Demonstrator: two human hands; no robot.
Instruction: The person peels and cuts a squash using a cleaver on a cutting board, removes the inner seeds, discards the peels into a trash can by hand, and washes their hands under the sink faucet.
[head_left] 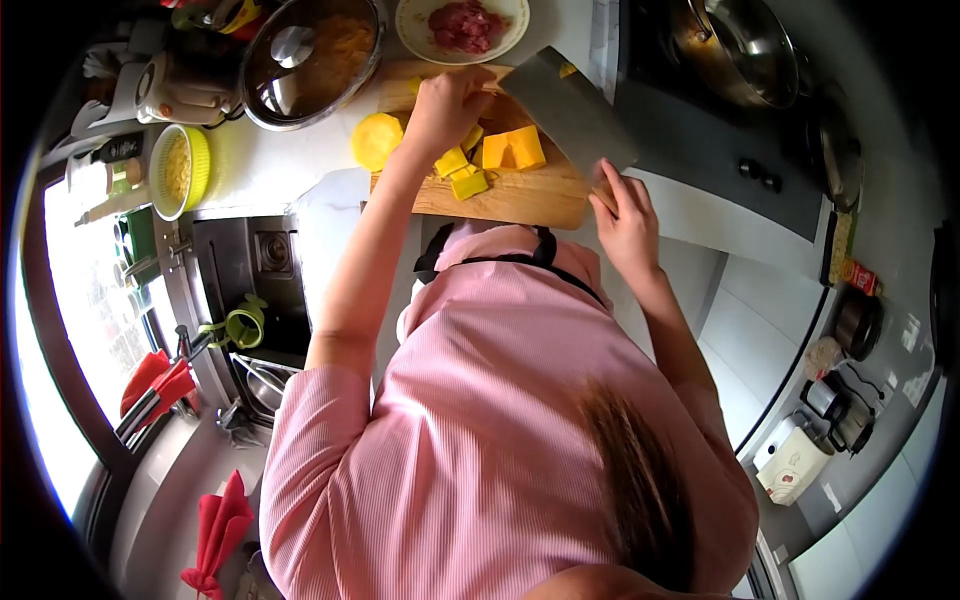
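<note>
My right hand is closed on the handle of a wide cleaver, its blade tilted over the right part of the wooden cutting board. A small yellow bit sticks to the blade near its far end. My left hand is over the board's far side, fingers curled near the blade's far corner; what they hold, if anything, is hidden. Between the hands lie orange-yellow pumpkin chunks and smaller pieces. A round yellow slice rests at the board's left edge.
Behind the board stands a bowl of red meat. A glass-lidded pan and a yellow-green basket are at the left, beyond the sink. A steel pan sits on the stove at the right.
</note>
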